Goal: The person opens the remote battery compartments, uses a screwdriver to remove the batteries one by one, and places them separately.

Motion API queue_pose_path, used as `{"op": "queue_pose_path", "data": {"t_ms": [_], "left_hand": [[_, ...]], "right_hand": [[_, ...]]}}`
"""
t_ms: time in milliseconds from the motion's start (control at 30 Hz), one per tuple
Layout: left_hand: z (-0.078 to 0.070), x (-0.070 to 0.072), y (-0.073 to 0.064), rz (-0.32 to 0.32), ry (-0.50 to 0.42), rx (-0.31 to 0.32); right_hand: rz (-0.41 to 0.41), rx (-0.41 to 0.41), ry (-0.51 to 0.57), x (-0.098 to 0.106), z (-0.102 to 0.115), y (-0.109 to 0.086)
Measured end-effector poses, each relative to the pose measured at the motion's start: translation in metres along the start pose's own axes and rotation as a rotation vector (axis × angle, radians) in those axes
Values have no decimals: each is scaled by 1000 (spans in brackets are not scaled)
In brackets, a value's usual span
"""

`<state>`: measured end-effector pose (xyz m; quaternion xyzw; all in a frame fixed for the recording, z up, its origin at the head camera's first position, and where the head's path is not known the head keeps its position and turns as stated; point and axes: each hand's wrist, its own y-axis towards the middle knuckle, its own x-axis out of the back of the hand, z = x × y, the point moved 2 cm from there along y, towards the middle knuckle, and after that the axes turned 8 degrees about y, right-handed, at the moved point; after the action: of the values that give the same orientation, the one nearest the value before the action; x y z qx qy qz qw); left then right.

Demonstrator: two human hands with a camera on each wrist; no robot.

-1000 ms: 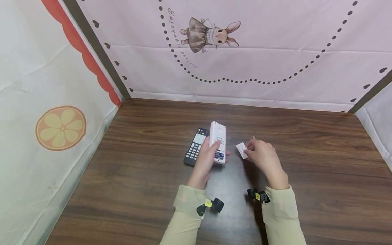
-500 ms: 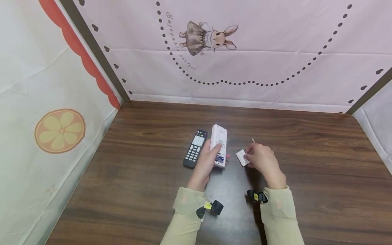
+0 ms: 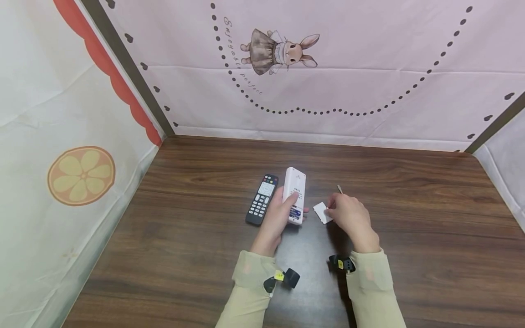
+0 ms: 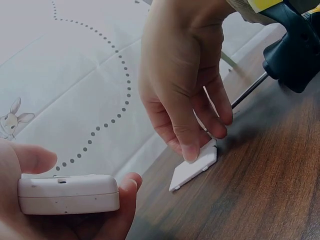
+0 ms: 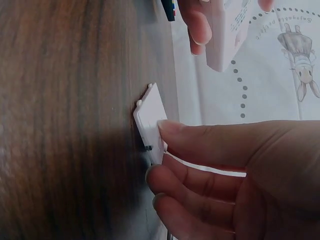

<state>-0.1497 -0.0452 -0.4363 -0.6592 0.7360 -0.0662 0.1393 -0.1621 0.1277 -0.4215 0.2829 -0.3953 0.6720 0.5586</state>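
A white remote control (image 3: 295, 187) lies back side up in my left hand (image 3: 275, 217), thumb across its back. Blue batteries (image 3: 295, 213) show in the uncovered compartment at its near end. To the right, my right hand (image 3: 350, 216) pinches a small white battery cover (image 3: 321, 212) between thumb and fingers. In the right wrist view the cover (image 5: 151, 120) is tilted close over the table, its small tabs pointing away from the hand. A thin metal rod (image 3: 339, 188) pokes out beyond the right hand; the rest of it is mostly hidden.
A black remote control (image 3: 261, 200) with pale buttons lies on the wooden table (image 3: 184, 237), left of the white one and partly behind the left hand. Printed cloth walls (image 3: 352, 86) rise at the back and both sides. Each wrist wears a black camera.
The right hand has shifted slightly left with the battery cover, which has turned to show more of its flat face. The left hand and white remote control have barely moved.
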Motion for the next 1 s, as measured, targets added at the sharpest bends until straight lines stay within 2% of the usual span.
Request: {"op": "queue_pose_path", "data": {"t_ms": [200,400,600,700,1000], "left_hand": [[3,-1,1,2,10,-36],[5,-2,2,5,9,-51],[10,-2,5,8,32,-63],[16,0,8,17,28,-69],[49,6,35,25,-12,-123]], "right_hand": [[20,12,17,4,0,0],[38,9,61,16,-2,-5],[-29,44,82,31,-15,-10],[-30,36,98,35,-23,-12],[99,31,92,35,-39,-11]]}}
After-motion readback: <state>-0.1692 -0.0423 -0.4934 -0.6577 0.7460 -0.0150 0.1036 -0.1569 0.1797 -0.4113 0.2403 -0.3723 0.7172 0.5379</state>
